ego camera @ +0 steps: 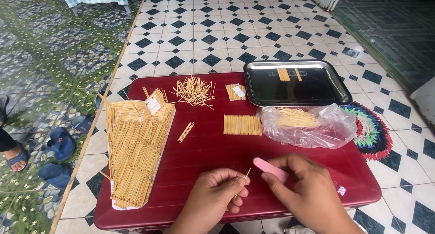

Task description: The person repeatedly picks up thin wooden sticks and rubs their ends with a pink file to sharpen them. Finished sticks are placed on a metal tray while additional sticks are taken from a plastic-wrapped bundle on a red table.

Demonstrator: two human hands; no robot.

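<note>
Left hand [220, 192] pinches one thin wooden stick [247, 173], right hand [304, 188] grips pink file block [270, 169]; few sticks in far steel tray [333, 92], big pile [136, 148] left

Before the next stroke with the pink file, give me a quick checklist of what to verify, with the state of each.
1. Left hand pinches a single toothpick: ok.
2. Right hand holds the pink file beside the toothpick's upper end: ok.
3. File touching the stick's tip: cannot tell, the gap is too small to judge.
4. Steel tray has bare room, with only a few sticks at its far side: ok.
5. Big heap of toothpicks lies on the red table at the left, apart from both hands: ok.
6. Plastic bag lies open next to the tray: ok.
</note>
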